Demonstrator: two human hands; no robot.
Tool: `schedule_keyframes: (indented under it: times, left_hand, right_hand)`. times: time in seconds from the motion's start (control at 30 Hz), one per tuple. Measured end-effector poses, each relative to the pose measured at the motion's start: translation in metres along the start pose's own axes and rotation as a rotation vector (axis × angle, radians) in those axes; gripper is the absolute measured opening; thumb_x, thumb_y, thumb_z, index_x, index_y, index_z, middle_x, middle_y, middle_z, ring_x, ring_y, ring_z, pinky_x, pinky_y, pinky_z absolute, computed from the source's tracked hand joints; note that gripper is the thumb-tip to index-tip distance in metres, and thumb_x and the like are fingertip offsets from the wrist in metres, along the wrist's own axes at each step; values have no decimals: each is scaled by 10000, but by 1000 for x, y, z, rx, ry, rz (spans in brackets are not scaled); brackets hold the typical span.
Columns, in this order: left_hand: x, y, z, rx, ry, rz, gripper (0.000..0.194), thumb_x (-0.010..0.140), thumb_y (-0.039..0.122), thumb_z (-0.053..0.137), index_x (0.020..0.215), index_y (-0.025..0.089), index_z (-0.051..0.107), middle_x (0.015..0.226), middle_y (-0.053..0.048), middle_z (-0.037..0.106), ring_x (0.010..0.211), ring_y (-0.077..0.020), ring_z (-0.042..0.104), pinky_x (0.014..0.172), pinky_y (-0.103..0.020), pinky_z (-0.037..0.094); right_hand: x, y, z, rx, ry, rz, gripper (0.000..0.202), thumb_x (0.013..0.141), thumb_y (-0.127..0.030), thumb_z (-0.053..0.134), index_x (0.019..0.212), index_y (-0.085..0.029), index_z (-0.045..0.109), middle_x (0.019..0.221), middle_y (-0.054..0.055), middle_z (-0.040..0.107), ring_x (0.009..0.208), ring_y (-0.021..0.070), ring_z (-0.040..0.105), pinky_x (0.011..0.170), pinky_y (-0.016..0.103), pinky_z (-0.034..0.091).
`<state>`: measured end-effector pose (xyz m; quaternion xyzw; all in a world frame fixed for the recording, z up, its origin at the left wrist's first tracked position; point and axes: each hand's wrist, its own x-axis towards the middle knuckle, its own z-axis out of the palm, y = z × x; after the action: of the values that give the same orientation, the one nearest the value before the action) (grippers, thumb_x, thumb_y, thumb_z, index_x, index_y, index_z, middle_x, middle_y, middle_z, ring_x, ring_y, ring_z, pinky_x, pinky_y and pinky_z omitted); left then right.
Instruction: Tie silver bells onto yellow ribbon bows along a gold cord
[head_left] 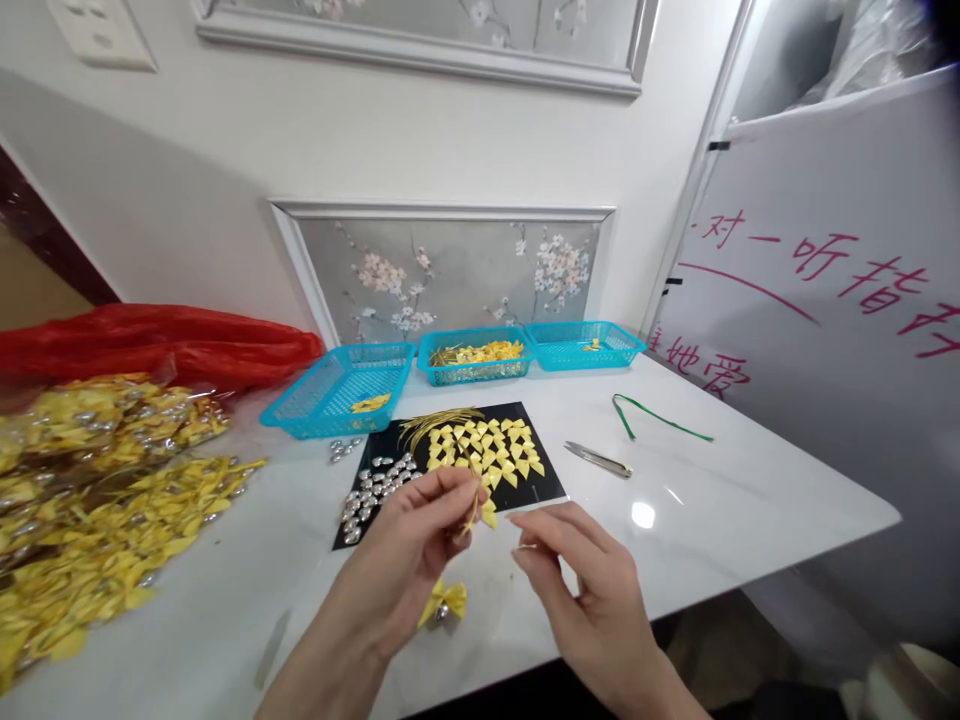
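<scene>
My left hand (431, 535) is closed in a pinch on a thin gold tie (474, 500), its strands standing up and bending down past the fingertips. Just to the right, my right hand (589, 590) has thumb and forefinger nearly together; a tiny pale sliver shows there, too small to name. Below the left hand lies a yellow ribbon bow (444, 603) with a silver bead. Ahead of both hands, a black mat (544, 465) bears rows of folded yellow ribbon pieces (491, 450), silver beads (375, 490) and a bundle of gold ties (435, 425).
Three blue baskets stand along the wall: left (337, 385), middle (472, 372) full of yellow pieces, right (585, 350). Silver thread snips (598, 459) and a green cord (664, 425) lie rightward. Finished yellow bows (112, 540) pile up at left beside red mesh (150, 335).
</scene>
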<state>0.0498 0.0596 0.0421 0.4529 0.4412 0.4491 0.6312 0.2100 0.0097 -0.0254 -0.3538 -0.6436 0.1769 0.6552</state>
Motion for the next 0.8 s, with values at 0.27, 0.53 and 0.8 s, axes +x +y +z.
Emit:
schedule_keyframes:
  times: [0.27,0.53,0.8]
  left_hand:
    - [-34,-29,6,-287,5,-153,322,578,343,972,655,161,718,689,18,640,638,-96,548,593,-184,488]
    - [-43,-32,-5,-421,115,-92,315,551,299,998,797,208,823,725,3,719,590,-66,553,516,-124,462]
    - [-61,-40,-27,-10,38,64,370,746,418,875,1092,299,824,918,-19,777,757,-126,688,723,-161,576]
  right_hand:
    - [7,-15,16,-147,-36,-383,285,902,55,546,1013,-130,730,823,81,690,662,158,585,608,273,537]
    - [-15,-14,17,161,-111,80,176,1015,-204,522,866,-199,616,758,-9,568,634,103,537,573,194,466]
    - [-14,-18,21,291,-123,529,362,1019,-474,508,799,-189,546,609,-69,396,525,90,341,481,203,326]
